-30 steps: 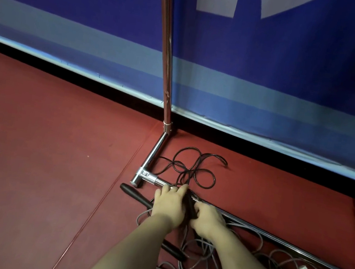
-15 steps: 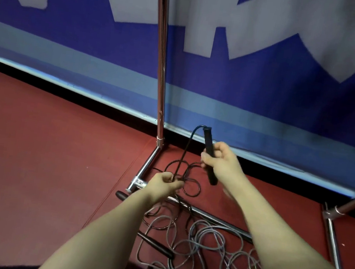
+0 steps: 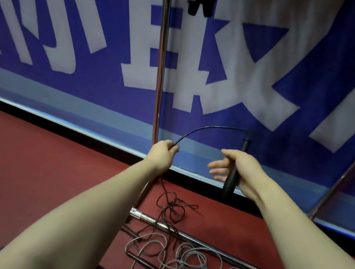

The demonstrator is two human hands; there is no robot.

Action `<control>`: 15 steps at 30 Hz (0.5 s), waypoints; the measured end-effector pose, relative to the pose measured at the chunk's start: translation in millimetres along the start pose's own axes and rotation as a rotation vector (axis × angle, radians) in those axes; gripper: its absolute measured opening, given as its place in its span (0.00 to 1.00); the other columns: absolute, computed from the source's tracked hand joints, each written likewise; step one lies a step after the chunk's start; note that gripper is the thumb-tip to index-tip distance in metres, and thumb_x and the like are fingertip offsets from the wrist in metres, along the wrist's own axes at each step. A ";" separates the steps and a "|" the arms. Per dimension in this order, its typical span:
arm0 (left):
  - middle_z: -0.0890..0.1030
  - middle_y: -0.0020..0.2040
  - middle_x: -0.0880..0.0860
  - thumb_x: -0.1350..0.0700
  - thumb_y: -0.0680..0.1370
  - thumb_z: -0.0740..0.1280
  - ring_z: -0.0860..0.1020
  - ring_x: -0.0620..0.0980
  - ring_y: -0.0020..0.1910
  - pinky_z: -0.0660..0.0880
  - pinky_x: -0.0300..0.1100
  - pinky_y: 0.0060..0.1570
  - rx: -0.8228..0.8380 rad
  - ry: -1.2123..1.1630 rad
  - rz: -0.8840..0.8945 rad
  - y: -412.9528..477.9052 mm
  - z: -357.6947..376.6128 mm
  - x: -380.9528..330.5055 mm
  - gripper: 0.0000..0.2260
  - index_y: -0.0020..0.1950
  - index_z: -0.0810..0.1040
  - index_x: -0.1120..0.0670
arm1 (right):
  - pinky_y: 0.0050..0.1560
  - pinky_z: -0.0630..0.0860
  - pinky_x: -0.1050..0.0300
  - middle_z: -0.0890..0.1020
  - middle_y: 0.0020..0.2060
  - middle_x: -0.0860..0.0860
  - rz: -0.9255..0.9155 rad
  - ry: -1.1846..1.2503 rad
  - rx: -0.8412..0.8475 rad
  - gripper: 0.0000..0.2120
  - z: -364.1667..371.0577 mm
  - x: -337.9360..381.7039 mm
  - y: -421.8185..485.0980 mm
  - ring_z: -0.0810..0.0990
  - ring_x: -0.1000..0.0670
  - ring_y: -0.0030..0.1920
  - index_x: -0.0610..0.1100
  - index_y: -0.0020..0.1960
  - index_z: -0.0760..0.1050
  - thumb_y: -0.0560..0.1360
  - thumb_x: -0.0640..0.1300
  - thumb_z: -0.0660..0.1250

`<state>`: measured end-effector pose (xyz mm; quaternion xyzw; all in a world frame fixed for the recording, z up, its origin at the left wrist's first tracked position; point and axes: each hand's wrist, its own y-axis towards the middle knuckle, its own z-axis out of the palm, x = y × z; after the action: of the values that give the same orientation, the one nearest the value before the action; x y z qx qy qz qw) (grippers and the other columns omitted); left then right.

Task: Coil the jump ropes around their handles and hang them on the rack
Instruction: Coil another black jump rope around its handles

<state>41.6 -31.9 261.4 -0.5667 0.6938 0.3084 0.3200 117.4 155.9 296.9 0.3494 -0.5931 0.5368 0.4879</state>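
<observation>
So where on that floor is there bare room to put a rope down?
Widest: the red floor left of the rack pole, out to the wall. A smaller strip lies between the base rail and the wall, right of the black rope tangle. Crowded: this side of the rail, where grey ropes pile up.

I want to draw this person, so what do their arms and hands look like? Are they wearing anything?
The left arm and right arm are bare; no sleeves show. The left hand and right hand wear no gloves. I see no watch, bracelet or ring, though the right hand's fingers are blurred.
</observation>
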 end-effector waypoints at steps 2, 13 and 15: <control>0.67 0.30 0.51 0.56 0.82 0.63 0.66 0.54 0.34 0.62 0.43 0.35 0.027 0.005 0.059 -2.6 -7.8 -30.3 0.12 0.40 0.74 0.61 | 0.59 0.75 0.47 0.85 0.49 0.42 0.017 -0.195 0.073 0.08 4.4 2.1 -5.6 0.82 0.45 0.49 0.41 0.41 0.79 0.77 0.39 0.64; 0.73 0.30 0.51 0.58 0.84 0.56 0.70 0.46 0.26 0.69 0.37 0.31 0.204 -0.978 -0.153 -30.6 -40.0 -128.3 0.10 0.46 0.73 0.58 | 0.45 0.80 0.60 0.84 0.47 0.44 -0.174 -0.324 0.387 0.06 28.9 -10.1 -51.1 0.83 0.49 0.42 0.38 0.51 0.77 0.81 0.40 0.62; 0.82 0.39 0.55 0.49 0.84 0.58 0.79 0.50 0.38 0.73 0.43 0.43 0.177 -0.835 -0.161 -29.1 -39.7 -112.9 0.14 0.50 0.76 0.59 | 0.34 0.79 0.61 0.83 0.38 0.41 -0.249 -0.239 0.299 0.10 23.9 0.2 -55.0 0.82 0.49 0.32 0.36 0.44 0.75 0.82 0.38 0.61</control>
<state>83.7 -1.7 373.1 -0.4159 0.4822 0.4248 0.6435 164.1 122.6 314.6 0.5493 -0.5131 0.5091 0.4193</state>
